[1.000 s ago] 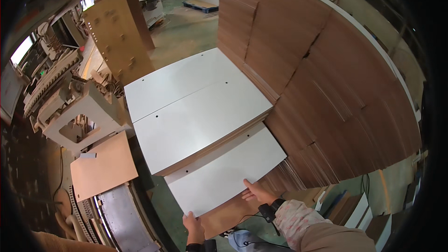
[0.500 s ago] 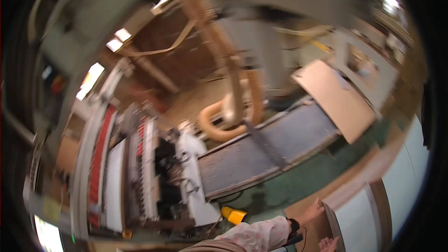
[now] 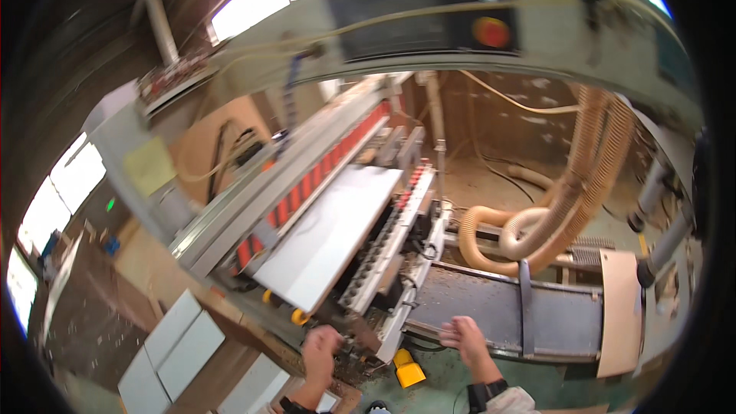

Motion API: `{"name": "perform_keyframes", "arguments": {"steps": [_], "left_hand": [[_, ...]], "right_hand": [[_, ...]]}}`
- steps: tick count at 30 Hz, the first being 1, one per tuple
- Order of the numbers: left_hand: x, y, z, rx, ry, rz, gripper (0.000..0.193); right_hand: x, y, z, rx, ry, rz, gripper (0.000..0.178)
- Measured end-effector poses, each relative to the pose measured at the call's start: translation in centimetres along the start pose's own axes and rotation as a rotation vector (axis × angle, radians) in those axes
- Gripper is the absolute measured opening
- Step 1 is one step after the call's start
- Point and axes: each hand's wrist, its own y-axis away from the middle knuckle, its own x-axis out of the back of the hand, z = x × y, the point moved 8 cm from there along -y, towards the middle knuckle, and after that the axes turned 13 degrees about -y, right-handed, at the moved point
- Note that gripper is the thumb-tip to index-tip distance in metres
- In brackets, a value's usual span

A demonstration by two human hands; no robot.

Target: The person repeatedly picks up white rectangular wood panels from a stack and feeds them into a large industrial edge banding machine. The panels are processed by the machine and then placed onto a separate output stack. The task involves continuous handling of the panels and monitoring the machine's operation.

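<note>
My left hand (image 3: 320,349) is raised near the front end of a machine, blurred, its fingers loosely bent with nothing seen in them. Farther right, my right hand (image 3: 466,341) hovers in front of a grey conveyor bed (image 3: 475,303), empty, fingers apart. Neither hand appears to touch anything. A long white panel (image 3: 337,222) lies slanted in the machine, beside a beam with red strips (image 3: 307,189). Yellow round parts (image 3: 300,316) sit below the panel's near end. Between my hands, a yellow foot pedal (image 3: 409,369) rests on the green floor.
A pale green overhead arm carries a control panel (image 3: 422,11) with a red button. Ribbed tan hoses (image 3: 590,176) hang and coil behind the conveyor. A brown board (image 3: 619,314) leans at its right end. White panels (image 3: 180,345) are stacked at the lower left.
My view has swung left, from the conveyor and the panels at the right to the machine. Both hands have moved from the lower right to the lower middle and spread apart.
</note>
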Motion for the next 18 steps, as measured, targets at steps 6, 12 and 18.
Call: {"name": "perform_keyframes", "arguments": {"steps": [6, 12, 18], "left_hand": [[11.2, -8.7, -4.4, 0.115, -0.076, 0.332, 0.019], [7.1, -10.7, -3.7, 0.251, -0.252, 0.335, 0.035], [9.0, -9.8, -4.4, 0.209, -0.317, 0.249, 0.056]], "right_hand": [[-22.8, -5.7, 8.8, 0.099, 0.477, -0.265, 0.057], [-27.1, -9.3, 12.4, 0.465, 0.782, -0.332, 0.061], [-28.8, -6.3, 13.4, 0.26, 0.474, -0.218, 0.056]]}}
